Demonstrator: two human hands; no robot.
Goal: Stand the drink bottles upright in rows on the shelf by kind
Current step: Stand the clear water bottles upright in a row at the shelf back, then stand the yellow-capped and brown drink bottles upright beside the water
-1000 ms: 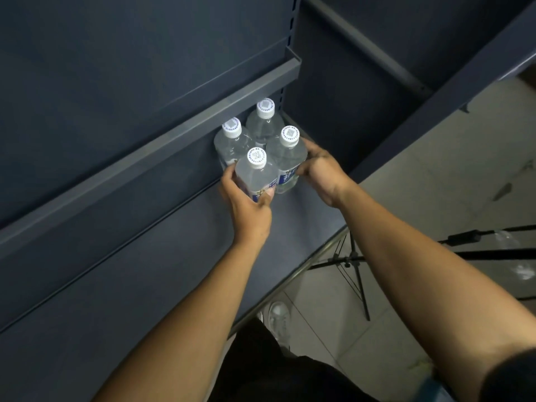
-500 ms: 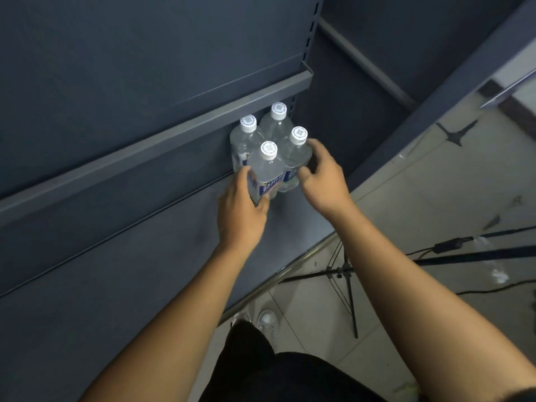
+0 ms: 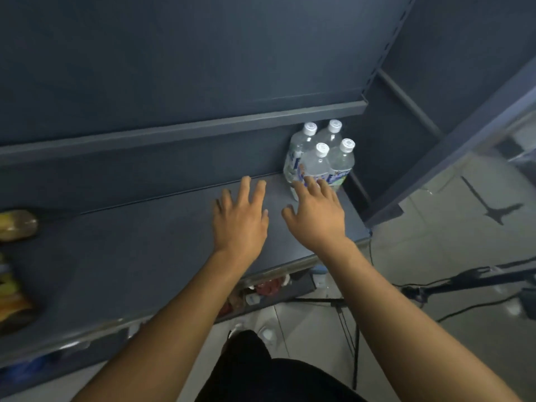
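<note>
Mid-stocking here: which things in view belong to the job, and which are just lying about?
Job: four clear bottles standing in the shelf corner; blurred yellowish drinks at far left; left hand, right hand, both open.
Lying about: tripod legs on the floor; black cable.

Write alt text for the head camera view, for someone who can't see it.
Four clear white-capped drink bottles stand upright, two by two, at the right end of a dark blue shelf. Both hands hover open in front of them: the left hand apart, the right hand with fingers overlapping the front bottle. Blurred yellow drinks sit far left.
</note>
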